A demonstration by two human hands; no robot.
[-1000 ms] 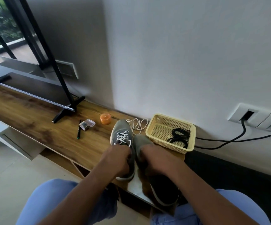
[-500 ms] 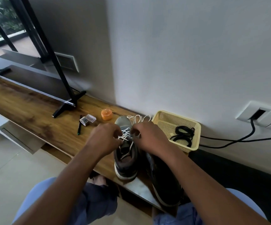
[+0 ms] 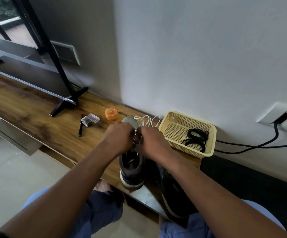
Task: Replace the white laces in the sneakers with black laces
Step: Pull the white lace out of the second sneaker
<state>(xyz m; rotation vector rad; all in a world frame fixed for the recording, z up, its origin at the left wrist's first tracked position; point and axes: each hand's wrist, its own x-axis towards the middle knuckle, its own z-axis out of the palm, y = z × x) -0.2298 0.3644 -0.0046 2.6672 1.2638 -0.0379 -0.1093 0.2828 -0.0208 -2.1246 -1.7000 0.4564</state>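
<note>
Since a second ago our hands have risen from the heels to the lacing. At centre frame, left hand (image 3: pixel 117 137) and right hand (image 3: pixel 150 143) pinch the white lace on the near sneaker (image 3: pixel 132 170); unthreading comes next. Black laces (image 3: pixel 196 139) wait in the basket (image 3: pixel 208 152), right of centre.

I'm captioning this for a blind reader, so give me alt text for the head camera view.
Both hands, left hand and right hand, work at the white laces of a grey sneaker on a wooden shelf. Beside it sit a second sneaker, a loose white lace, and a yellow basket holding black laces.
</note>
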